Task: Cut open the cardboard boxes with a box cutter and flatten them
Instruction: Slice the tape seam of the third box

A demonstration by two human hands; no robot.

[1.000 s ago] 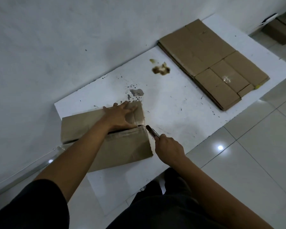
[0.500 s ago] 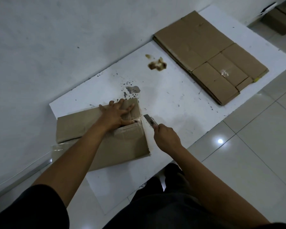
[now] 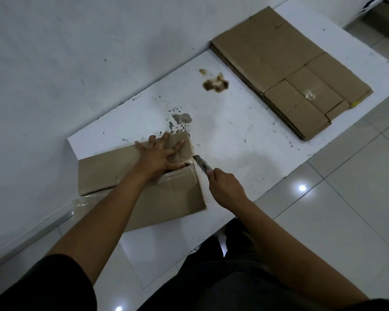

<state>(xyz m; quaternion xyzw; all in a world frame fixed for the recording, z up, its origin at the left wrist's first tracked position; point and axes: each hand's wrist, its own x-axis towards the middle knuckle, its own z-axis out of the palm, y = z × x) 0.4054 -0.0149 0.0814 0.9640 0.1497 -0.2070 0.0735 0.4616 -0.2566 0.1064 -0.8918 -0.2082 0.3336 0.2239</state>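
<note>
While pressed flat: the left hand (image 3: 161,154) lies on top of the brown cardboard box (image 3: 142,178), fingers spread and straight, fingertips reaching toward the box's far right corner.
Right hand: the right hand (image 3: 226,189) is curled in a fist round the handle of the grey metal box cutter (image 3: 202,164), just beside the box's right end.
Box cutter: its blade end points up and left, with the tip at the right end of the box's top seam; whether the tip is inside the cardboard cannot be told.
Cardboard box: partly collapsed, long side running left to right, lying on the near left part of the white board (image 3: 234,140); the seam along its top gapes slightly beneath the left hand's thumb.
White board: a flat stained sheet laid on the pale tiled floor (image 3: 323,209) against a white wall (image 3: 76,52), marked with dark specks and a brown blotch (image 3: 216,84).
Flattened boxes: a stack of flat brown cardboard (image 3: 290,70) lies on the far right of the board, well apart from both hands.
Person: dark sleeves and dark trousers show at the near edge.
</note>
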